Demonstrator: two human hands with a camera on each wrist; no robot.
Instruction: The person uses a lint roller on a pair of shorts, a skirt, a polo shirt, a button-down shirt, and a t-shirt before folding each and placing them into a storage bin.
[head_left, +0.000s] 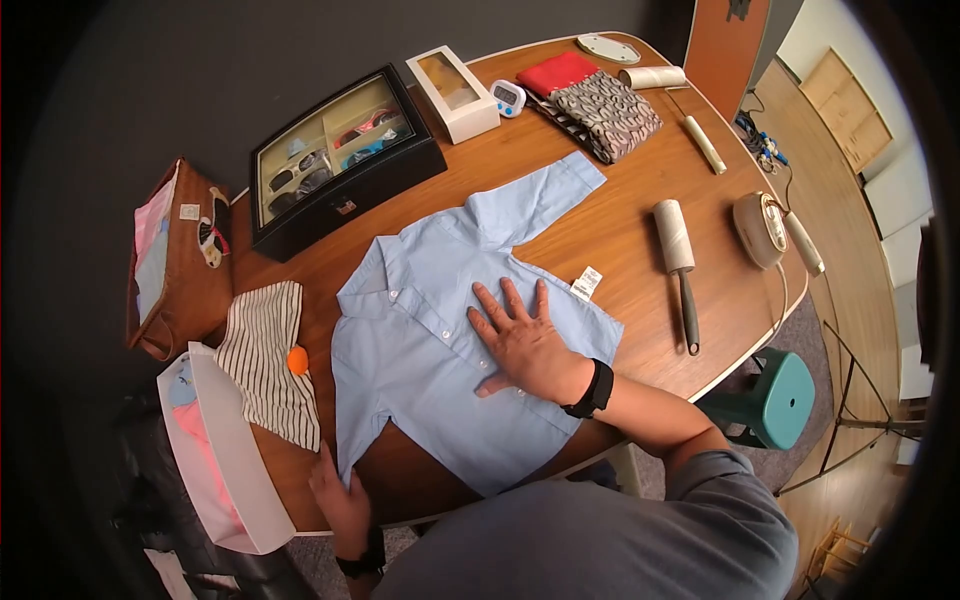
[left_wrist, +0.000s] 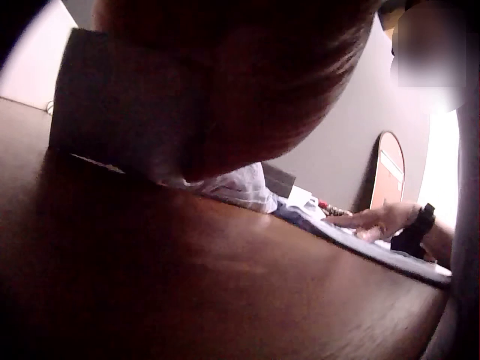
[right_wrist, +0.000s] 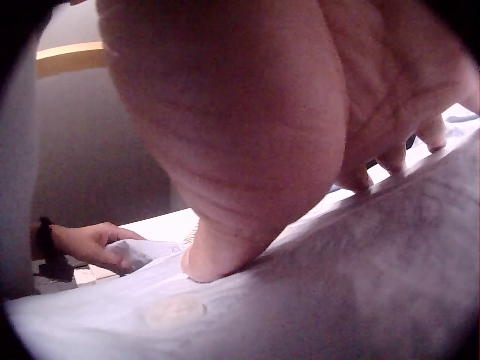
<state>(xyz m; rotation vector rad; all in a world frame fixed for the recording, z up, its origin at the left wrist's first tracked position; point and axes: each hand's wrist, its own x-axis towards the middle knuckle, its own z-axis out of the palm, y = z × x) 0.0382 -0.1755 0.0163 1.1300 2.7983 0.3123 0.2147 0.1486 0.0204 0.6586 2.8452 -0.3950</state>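
Note:
A light blue button-up shirt (head_left: pixel 430 340) lies spread on the wooden table, collar toward the left, one sleeve reaching up and the other down toward the person. My right hand (head_left: pixel 530 345) rests on the shirt front beside the button line, fingers spread and straight; its fingertips and thumb touch the cloth in the right wrist view. Down at the near sleeve's end, my left hand (head_left: pixel 342 497) pinches the cuff between thumb and fingers. In the right wrist view this left hand (right_wrist: pixel 90 244) shows with the sleeve fabric (right_wrist: pixel 142 253) in its grip.
Left of the shirt lie a striped cloth (head_left: pixel 268 350) with an orange ball (head_left: pixel 297 361), a white box (head_left: pixel 225 470) and a brown bag (head_left: pixel 180 270). Behind stand a glasses case (head_left: pixel 350 195) and timer (head_left: pixel 508 98). A lint roller (head_left: pixel 677 270) and a steamer (head_left: pixel 760 230) sit right.

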